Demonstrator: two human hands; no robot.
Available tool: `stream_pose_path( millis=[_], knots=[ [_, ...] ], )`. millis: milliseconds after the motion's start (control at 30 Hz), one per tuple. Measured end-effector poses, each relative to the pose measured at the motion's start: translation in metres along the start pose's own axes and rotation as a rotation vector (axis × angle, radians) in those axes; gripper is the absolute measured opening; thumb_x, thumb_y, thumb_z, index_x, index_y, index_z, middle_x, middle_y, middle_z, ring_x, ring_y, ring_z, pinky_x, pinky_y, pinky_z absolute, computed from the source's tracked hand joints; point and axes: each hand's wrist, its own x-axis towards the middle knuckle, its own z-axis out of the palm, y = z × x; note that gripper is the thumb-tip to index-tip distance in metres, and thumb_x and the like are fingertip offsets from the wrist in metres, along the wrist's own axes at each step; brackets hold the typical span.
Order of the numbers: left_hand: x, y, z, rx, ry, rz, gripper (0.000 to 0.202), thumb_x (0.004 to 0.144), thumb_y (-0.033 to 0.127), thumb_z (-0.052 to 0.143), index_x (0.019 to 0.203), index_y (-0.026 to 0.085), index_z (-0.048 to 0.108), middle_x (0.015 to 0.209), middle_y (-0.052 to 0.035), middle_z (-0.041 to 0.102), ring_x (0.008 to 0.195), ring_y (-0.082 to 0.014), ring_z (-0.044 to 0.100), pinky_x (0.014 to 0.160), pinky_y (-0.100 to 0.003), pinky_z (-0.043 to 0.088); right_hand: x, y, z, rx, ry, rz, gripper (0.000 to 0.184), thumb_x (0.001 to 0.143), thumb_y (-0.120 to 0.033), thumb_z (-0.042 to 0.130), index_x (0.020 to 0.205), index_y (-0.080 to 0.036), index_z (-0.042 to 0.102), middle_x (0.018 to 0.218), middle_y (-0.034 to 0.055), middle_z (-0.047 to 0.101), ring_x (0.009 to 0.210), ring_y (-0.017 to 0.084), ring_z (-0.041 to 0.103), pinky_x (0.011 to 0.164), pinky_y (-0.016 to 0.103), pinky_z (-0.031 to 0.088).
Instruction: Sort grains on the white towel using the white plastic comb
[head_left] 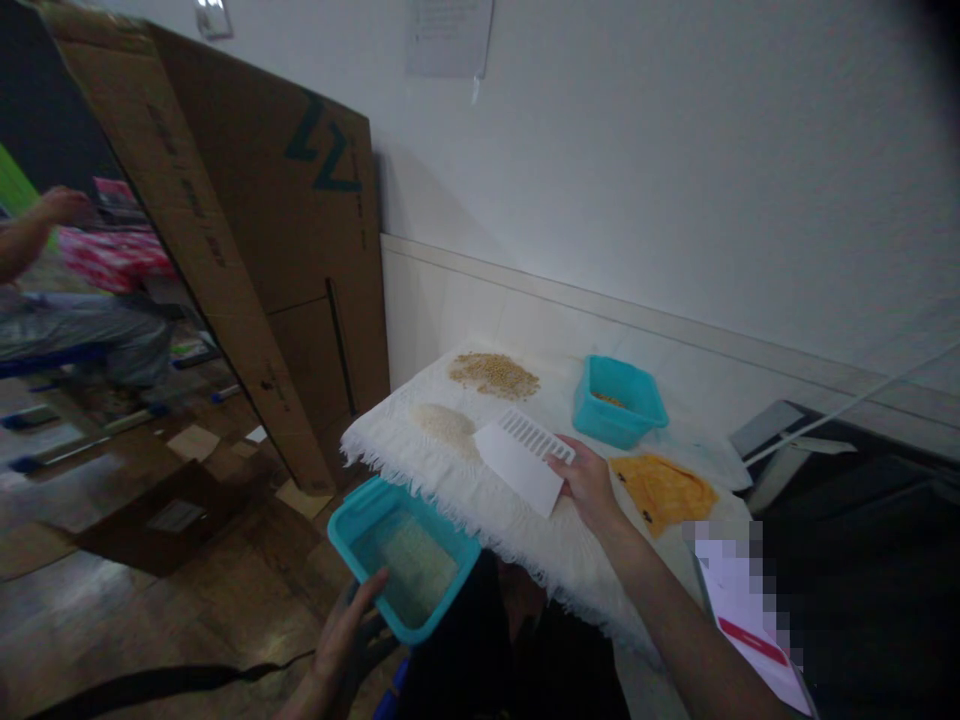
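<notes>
The white flat plastic scraper card with a slotted comb edge (525, 455) rests on the white fringed cloth (525, 530) covering the counter, its comb edge turned toward a small heap of white rice grains (448, 425) just beside it. The risk, as a judgement: a fast or uneven sweep could scatter rice past the cloth's fringe onto the wooden floor (112, 600), since the teal rectangular plastic tub (401, 560) hangs below the edge and is tipped, so grains already inside could also spill.

The right hand (589, 485) is pinched on the card's near corner, thumb on top, fingers beneath. The left hand (345, 630) grips the tub's near rim from below, thumb over the lip.

Farther back lie a heap of tan grains (495, 375), a second teal tub (619, 400) and a patch of yellow meal (660, 490). A large brown cardboard sheet (247, 250) leans against the wall (675, 180); another person's arm (30, 235) shows at far left.
</notes>
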Motion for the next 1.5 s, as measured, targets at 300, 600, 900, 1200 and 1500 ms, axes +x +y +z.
stream_pose_path(
  millis=[300,600,900,1200,1500],
  knots=[
    [-0.003,0.004,0.004,-0.005,-0.019,-0.003,0.059,0.078,0.045,0.083,0.128,0.021,0.062,0.126,-0.0176,0.074,0.102,-0.0351,0.078,0.083,-0.045,0.064,-0.009,-0.001,0.002,-0.035,-0.02,0.004,0.069,0.048,-0.042,0.093,0.11,-0.019,0.074,0.087,0.0069,0.08,0.073,0.029,0.074,0.059,0.038,0.06],
    [-0.002,0.007,0.006,-0.005,-0.006,-0.025,0.061,0.084,0.045,0.079,0.135,0.019,0.058,0.137,-0.0189,0.069,0.1,-0.032,0.078,0.088,-0.045,0.063,-0.018,0.0,0.012,-0.031,-0.067,0.027,0.072,0.048,-0.045,0.094,0.111,-0.019,0.074,0.085,0.0061,0.08,0.071,0.028,0.074,0.058,0.038,0.06],
    [-0.007,0.016,0.011,-0.002,0.023,-0.011,0.055,0.085,0.041,0.08,0.133,0.021,0.061,0.122,-0.0165,0.076,0.093,-0.0316,0.079,0.08,-0.044,0.064,-0.028,0.004,0.031,-0.031,-0.15,0.002,0.071,0.051,-0.047,0.095,0.112,-0.019,0.074,0.08,0.0054,0.08,0.067,0.027,0.074,0.056,0.035,0.059],
    [-0.014,0.022,0.009,0.019,-0.015,0.012,0.054,0.084,0.046,0.079,0.13,0.021,0.063,0.118,-0.0155,0.076,0.094,-0.0311,0.079,0.083,-0.044,0.063,-0.033,-0.005,0.036,-0.033,-0.194,-0.046,0.074,0.055,-0.05,0.094,0.119,-0.019,0.073,0.08,0.0054,0.08,0.065,0.026,0.074,0.057,0.035,0.059],
    [-0.001,0.019,0.001,0.015,-0.019,0.002,0.063,0.081,0.048,0.081,0.132,0.019,0.06,0.124,-0.0175,0.073,0.093,-0.0307,0.078,0.08,-0.043,0.062,-0.008,-0.009,0.033,-0.098,-0.132,-0.169,0.064,0.057,-0.046,0.09,0.113,-0.021,0.074,0.085,0.006,0.081,0.073,0.029,0.076,0.065,0.039,0.061]
  ],
)
